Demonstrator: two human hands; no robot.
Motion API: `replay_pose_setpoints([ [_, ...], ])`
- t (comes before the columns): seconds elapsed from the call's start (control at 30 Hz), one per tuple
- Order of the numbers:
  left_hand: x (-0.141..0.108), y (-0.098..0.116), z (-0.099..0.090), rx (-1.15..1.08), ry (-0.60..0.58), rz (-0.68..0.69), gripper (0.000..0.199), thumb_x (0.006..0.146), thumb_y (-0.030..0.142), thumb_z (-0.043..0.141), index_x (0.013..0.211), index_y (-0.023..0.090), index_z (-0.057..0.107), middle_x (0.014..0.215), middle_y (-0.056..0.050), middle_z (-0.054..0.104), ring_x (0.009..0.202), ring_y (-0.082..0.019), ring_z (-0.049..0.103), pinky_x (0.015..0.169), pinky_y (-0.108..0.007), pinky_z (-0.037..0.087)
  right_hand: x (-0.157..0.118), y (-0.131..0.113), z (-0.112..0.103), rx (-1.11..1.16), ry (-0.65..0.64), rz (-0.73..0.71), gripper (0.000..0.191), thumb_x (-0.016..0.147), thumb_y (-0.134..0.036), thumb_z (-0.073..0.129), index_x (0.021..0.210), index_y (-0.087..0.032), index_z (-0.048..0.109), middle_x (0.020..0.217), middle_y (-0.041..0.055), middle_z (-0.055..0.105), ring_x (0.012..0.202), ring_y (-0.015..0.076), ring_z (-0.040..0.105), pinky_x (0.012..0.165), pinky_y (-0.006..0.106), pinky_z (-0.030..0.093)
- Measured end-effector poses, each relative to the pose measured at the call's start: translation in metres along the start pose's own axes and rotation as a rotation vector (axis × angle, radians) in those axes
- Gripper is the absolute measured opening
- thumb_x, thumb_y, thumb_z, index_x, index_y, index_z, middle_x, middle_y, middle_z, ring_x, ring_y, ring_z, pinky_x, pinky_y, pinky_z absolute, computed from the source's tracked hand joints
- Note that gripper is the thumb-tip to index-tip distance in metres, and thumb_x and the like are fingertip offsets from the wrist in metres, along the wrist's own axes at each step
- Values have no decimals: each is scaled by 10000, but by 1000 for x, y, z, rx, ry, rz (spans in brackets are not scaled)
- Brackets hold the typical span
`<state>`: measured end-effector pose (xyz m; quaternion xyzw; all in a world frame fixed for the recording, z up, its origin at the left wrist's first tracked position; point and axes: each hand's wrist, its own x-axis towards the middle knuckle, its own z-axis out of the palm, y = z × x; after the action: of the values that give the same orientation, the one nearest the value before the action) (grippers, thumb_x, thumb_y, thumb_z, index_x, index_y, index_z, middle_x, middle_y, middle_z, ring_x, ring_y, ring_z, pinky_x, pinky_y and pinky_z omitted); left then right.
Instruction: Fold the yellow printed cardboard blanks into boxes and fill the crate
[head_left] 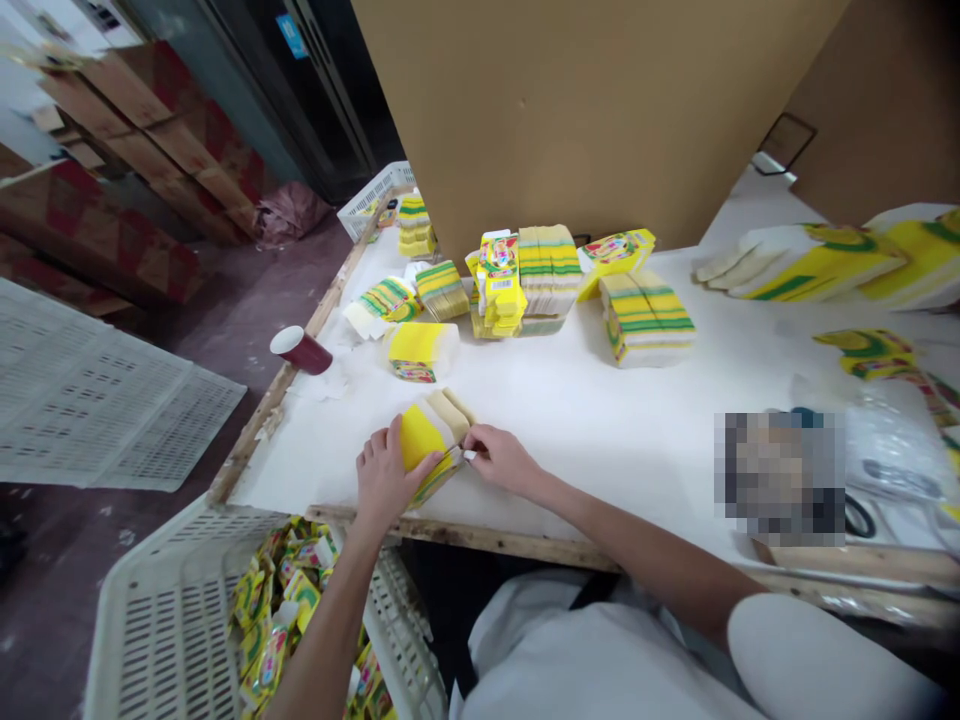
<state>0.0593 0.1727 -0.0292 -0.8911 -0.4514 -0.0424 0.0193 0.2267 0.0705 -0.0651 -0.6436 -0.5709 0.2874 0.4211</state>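
Observation:
A bundle of flat yellow, white and green printed cartons (424, 432) lies on the white tabletop near its front edge. My left hand (386, 475) is closed around the bundle's left side, thumb toward the front and fingers over the top. At the bundle's right end, my right hand (495, 458) pinches a small white piece (470, 455) that looks like a paper strip. Just behind stands another yellow and white bundle (420, 350). The underside of the held bundle is hidden.
More carton stacks (551, 270) stand along the back against a large cardboard sheet (570, 120). A dark red cup (302, 350) lies tipped at the table's left edge. A white crate (161, 590) below holds many yellow packets. Another person's blurred-out area (780, 475) is at right.

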Motion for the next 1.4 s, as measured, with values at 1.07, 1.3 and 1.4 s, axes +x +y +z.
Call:
replay_pose_setpoints([
  [1.07,0,5,-3,20,-8,-30,802,730,645,464,1331,135,314,1100,-149,523,1006,-317,504,815,-422,402,9,3,-16,-533,-115,-204,188,861,-118,417,909,-163,594,962,99,557,899,203,477,813,325,380],
  [1.3,0,1,0,19,13,7,774,748,621,457,1327,127,314,1097,-153,524,1008,-307,501,813,-414,396,22,-8,-4,-522,-113,-73,225,808,-197,485,1028,-152,500,1000,115,579,884,224,538,755,327,423],
  [1.4,1,-2,1,30,25,31,778,746,617,464,1320,115,315,1091,-151,525,999,-303,502,813,-407,395,27,-14,4,-500,-91,4,257,801,-202,486,1049,-141,497,1031,137,582,898,235,555,745,326,432],
])
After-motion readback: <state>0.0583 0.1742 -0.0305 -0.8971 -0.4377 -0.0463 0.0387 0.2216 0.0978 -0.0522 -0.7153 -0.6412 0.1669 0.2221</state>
